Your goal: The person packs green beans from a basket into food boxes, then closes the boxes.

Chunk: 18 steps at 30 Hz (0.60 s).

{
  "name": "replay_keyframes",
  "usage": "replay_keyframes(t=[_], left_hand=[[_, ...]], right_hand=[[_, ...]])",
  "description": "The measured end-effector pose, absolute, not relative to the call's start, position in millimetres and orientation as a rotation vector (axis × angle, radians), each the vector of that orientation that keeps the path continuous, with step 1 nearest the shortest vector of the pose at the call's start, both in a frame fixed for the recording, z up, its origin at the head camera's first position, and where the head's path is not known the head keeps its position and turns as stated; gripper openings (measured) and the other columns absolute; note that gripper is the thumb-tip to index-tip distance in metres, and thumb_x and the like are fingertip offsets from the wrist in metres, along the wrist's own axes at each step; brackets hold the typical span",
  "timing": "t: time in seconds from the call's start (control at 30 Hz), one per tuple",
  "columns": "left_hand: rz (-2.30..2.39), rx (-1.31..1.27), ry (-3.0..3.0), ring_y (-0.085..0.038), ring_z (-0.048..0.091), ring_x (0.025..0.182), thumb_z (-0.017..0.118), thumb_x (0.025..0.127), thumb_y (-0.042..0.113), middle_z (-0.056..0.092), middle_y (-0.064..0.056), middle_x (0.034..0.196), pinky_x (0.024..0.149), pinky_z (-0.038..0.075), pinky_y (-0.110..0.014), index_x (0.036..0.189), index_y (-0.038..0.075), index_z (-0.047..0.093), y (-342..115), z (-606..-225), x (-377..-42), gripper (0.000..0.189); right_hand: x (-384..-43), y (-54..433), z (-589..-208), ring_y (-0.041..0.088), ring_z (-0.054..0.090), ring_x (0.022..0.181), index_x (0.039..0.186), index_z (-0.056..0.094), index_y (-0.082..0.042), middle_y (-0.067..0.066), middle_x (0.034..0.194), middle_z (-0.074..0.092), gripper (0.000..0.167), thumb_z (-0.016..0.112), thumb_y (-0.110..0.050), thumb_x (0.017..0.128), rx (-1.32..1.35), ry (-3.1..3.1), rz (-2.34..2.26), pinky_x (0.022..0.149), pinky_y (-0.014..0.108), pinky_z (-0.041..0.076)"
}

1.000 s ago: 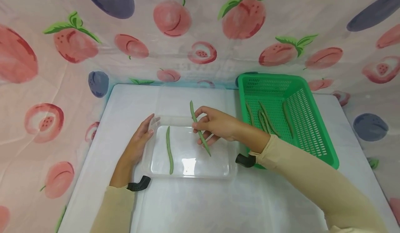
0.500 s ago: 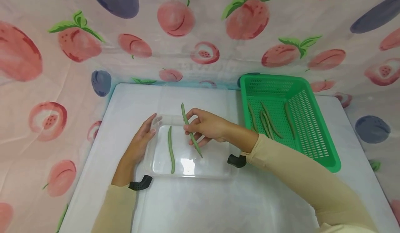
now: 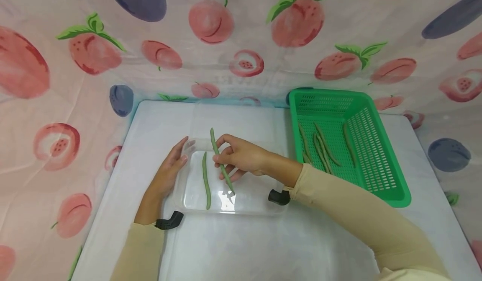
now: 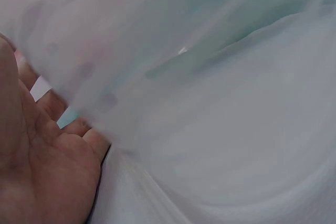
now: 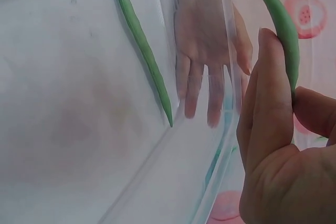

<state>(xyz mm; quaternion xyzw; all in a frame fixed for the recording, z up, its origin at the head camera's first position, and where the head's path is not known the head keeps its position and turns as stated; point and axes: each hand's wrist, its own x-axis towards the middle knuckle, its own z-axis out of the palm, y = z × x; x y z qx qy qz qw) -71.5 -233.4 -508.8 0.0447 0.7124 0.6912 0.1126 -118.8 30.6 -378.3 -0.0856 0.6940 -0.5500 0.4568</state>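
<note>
Green beans (image 3: 324, 152): several lie in the green basket (image 3: 370, 149), one bean (image 3: 206, 180) in the clear container (image 3: 248, 199). Left hand (image 3: 167, 170) rests against container's left wall, fingers extended; right hand (image 3: 241, 155) pinches another bean (image 5: 287, 30) above container.

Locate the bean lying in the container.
In the head view, the loose bean lies toward the left in the container, between the left hand and the held bean.

The person's left hand (image 3: 169, 170) and right hand (image 3: 242, 156) are bare. The light tan cloth left sleeve (image 3: 141, 251) matches the wrinkly, light tan cloth right sleeve (image 3: 350, 207). By the cuffs are a small, bent, black left wrist piece (image 3: 171, 221) and a matching black right wrist piece (image 3: 278, 197).
</note>
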Motion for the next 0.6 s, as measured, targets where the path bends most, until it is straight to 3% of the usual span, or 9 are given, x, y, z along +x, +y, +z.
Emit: replay_keyframes(t=[0.6], left_hand=[[2.033,0.13,2.081,-0.031,0.05,0.136,0.041,0.11,0.019,0.022,-0.002,0.171,0.086,0.06,-0.035,0.164,0.02,0.019,-232.3,-506.5,-71.4,0.058]], right_hand=[[-119.7,24.4,-386.6,0.026,0.076,0.081,0.139,0.039,-0.009,0.008,0.104,0.069,0.044,0.062,-0.018,0.103,-0.194,1.702,-1.376,0.06,0.036,0.062]])
